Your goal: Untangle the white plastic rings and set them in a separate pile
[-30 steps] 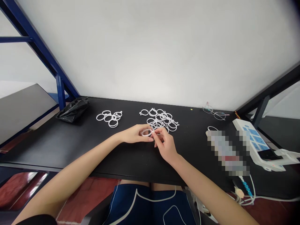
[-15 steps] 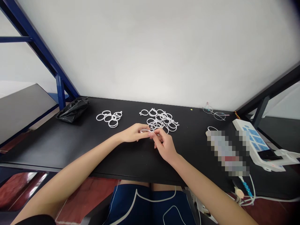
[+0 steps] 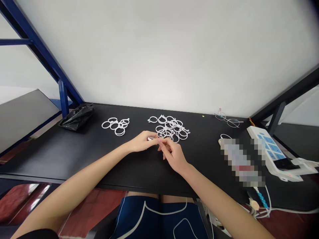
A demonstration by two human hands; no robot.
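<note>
My left hand (image 3: 144, 141) is closed round a white curtain ring (image 3: 151, 138), and only part of the ring shows between thumb and fingers. At the ring's right side, the pinched fingertips of my right hand (image 3: 172, 153) meet those of my left. Whatever lies exactly between the fingertips is hidden. Just behind both hands, a larger pile of white curtain rings (image 3: 169, 125) with small eyelets lies on the black table (image 3: 149, 172). Farther left is a smaller group of rings (image 3: 114, 125).
A crumpled black plastic bag (image 3: 77, 118) lies at the table's left. To the right are eyeglasses (image 3: 233, 122), a pixelated phone-like object (image 3: 241, 162) on a cable, and a white power strip (image 3: 270, 146). A white wall (image 3: 154, 59) rises behind.
The ring in my hands has turned and slid further into my left hand, so less of it shows. My right fingertips have shifted slightly left; the ring piles look the same.
</note>
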